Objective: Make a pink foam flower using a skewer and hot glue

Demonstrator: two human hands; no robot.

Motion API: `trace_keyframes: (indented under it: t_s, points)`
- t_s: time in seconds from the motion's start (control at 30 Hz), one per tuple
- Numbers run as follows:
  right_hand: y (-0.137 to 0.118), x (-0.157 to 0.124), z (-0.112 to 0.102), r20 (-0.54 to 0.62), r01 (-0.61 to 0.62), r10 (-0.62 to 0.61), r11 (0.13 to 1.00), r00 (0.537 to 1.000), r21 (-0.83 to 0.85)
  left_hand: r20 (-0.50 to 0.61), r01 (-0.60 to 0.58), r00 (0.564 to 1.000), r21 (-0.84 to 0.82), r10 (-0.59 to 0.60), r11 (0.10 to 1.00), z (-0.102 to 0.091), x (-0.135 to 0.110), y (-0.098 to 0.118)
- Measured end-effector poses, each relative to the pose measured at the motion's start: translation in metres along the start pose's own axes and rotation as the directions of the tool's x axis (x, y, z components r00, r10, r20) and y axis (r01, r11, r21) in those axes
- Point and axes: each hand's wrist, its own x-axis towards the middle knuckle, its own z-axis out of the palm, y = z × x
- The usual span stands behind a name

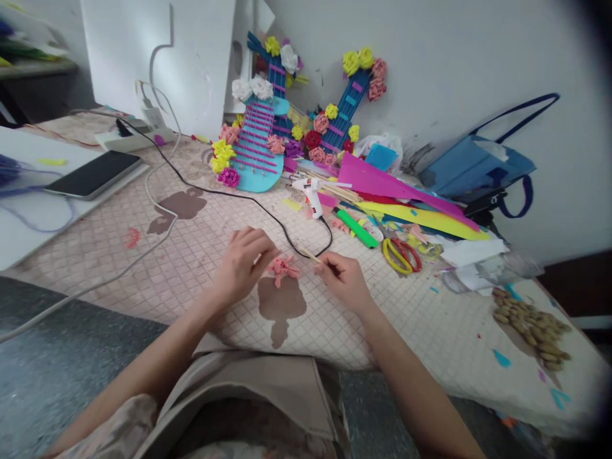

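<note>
Pink paper pieces (284,269) lie in a small heap on the quilted tablecloth, between my two hands. Just left of that heap is my left hand (245,262), its fingers curled toward the thumb. Whatever it may hold is hidden from me. My right hand (345,279) pinches a thin wooden stick (310,255) that points up and left, above the heap's right side. Beyond the hands a white glue gun (310,194) rests on the table, and its black cord (268,213) loops close to the stick.
Decorated stick panels with paper flowers, among them a light-blue one (258,150), lean at the back. Right lie a green cutter (356,228), scissors (400,255), coloured paper (401,185), a clear jar (507,268) and peanuts (530,328). Left are a phone (98,173) and a power strip (136,132).
</note>
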Motion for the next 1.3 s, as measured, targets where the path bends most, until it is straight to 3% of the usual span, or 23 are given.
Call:
trace_keyframes:
  t_s: [0.1,0.2,0.33,0.53,0.77,1.07,1.3]
  points:
    - [0.003,0.000,0.001,-0.029,-0.012,0.011,0.999,1.000,-0.034,-0.138,0.145,0.981,0.035,-0.138,0.989,-0.005,0.001,-0.014]
    - [0.004,0.001,0.002,-0.074,0.012,-0.021,0.993,0.997,-0.116,-0.164,0.203,0.969,0.100,-0.185,0.974,-0.006,-0.004,-0.016]
    - [0.004,0.009,-0.001,-0.072,0.039,-0.056,0.975,0.996,-0.220,-0.038,0.168,0.986,0.126,-0.164,0.978,0.001,-0.025,0.004]
    - [0.008,0.018,0.000,0.169,0.145,-0.095,0.939,0.981,-0.313,0.064,0.197,0.975,0.180,-0.211,0.964,0.020,-0.052,0.033]
    - [0.014,0.014,0.012,0.227,0.161,-0.082,0.921,0.970,-0.355,0.013,0.187,0.980,0.252,-0.197,0.949,0.021,-0.048,0.024]
    - [0.003,0.011,0.020,0.241,0.124,-0.038,0.926,0.970,-0.356,-0.031,0.200,0.979,0.282,-0.199,0.938,0.016,-0.044,0.006]
    - [0.000,0.009,0.022,0.198,0.050,0.008,0.957,0.980,-0.287,-0.124,0.114,0.988,0.171,-0.094,0.979,0.022,-0.051,0.020]
